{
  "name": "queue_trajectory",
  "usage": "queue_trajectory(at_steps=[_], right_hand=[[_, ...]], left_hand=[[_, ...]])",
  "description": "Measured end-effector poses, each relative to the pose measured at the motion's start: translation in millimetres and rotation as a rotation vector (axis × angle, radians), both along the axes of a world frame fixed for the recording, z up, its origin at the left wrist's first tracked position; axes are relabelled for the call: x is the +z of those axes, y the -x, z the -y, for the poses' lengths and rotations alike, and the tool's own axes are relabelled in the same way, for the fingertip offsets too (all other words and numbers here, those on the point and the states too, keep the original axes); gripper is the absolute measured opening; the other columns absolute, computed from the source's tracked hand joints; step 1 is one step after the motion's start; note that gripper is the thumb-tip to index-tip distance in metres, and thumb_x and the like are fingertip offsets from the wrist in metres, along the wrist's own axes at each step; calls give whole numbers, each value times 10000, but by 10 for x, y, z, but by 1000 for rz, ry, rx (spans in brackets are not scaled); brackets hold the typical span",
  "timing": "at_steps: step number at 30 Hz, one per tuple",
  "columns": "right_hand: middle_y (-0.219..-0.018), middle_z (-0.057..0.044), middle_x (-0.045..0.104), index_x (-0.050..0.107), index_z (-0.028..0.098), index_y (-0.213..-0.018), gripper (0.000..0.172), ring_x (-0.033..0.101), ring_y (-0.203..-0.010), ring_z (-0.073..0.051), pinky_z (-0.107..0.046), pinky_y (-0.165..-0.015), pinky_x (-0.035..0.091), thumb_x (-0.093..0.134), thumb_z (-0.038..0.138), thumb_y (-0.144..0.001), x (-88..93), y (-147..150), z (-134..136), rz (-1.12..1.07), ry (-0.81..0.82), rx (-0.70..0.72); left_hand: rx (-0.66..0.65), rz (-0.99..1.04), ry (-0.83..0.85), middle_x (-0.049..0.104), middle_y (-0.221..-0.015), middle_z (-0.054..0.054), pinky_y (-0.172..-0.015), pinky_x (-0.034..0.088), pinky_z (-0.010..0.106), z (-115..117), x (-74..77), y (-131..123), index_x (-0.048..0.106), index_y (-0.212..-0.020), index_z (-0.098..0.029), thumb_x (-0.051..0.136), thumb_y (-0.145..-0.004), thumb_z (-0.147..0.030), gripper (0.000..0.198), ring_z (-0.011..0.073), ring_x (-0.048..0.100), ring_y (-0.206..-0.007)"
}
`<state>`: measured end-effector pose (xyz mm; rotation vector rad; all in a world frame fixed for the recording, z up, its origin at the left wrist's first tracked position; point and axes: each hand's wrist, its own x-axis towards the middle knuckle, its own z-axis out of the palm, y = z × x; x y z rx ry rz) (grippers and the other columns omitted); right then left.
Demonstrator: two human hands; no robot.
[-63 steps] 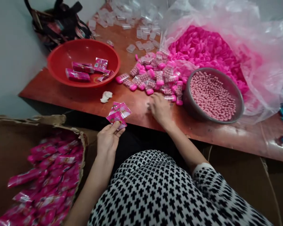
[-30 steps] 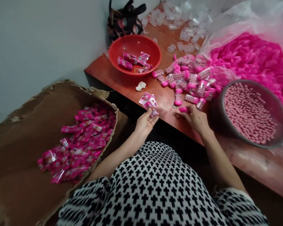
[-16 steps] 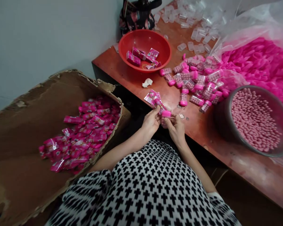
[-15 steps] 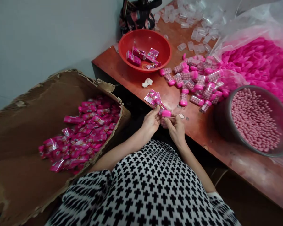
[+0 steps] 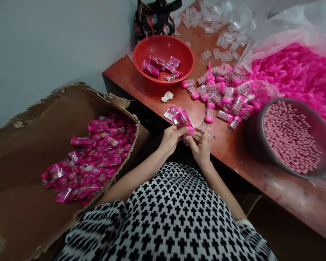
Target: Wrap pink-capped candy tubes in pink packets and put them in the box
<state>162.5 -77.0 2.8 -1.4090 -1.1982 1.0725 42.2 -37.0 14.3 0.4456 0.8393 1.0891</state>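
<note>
Over the table's front edge, a small pink-capped candy bottle (image 5: pixel 185 120) is covered by a shiny printed pink wrapper, its cap end toward me. My left hand (image 5: pixel 171 139) pinches it from the left, thumb near the cap. Closed at the cap end, my right hand (image 5: pixel 201 148) has its fingertips against the same bottle. Flat pink printed wrappers (image 5: pixel 172 111) lie on the table just beyond my left fingers. To the right is a pile of candy bottles (image 5: pixel 228 95) with pink caps and pale pink balls inside.
A cardboard box (image 5: pixel 24 152) at left holds many wrapped bottles (image 5: pixel 97 156). On the table (image 5: pixel 222 145) are a red bowl (image 5: pixel 163 80) with wrapper bundles, crumpled white paper (image 5: pixel 167 96), clear containers (image 5: pixel 222 41), a bag of pink plastic parts (image 5: pixel 296 69) and a dark tub (image 5: pixel 256 145) of pink candies.
The wrapper now covers the bottle, whose capped end showed bare before. My left thumb has moved down beside the cap, and my right fingers have shifted below it.
</note>
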Motion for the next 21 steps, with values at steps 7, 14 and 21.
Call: queue_trajectory(at_steps=[7,14,21], right_hand=[[-705,39,700,350,258,-1155,564,693,-597,-166,-302,-570,588,701,427,-747,72,-19,-65,-311,107,105],[-646,64,657,332,259,-1217,654,668,-547,-159,-299,-561,582,733,388,-717,95,-9,-103,-280,41,55],[-829,30,685,481,247,-1031,498,688,-764,-133,-292,-745,581,794,324,-651,49,-36,-50,-395,43,89]], left_hand=[[-122,-80,11,579,-527,0,-546,459,250,-74,44,101,639,-569,-92,848,-514,-320,314,83,524,-485],[-215,-169,-56,633,-574,42,-599,478,267,-41,9,130,690,-618,-84,811,-590,-335,280,121,575,-547],[-29,-18,41,683,-686,56,-663,494,254,11,40,69,699,-692,-90,832,-557,-308,289,114,613,-629]])
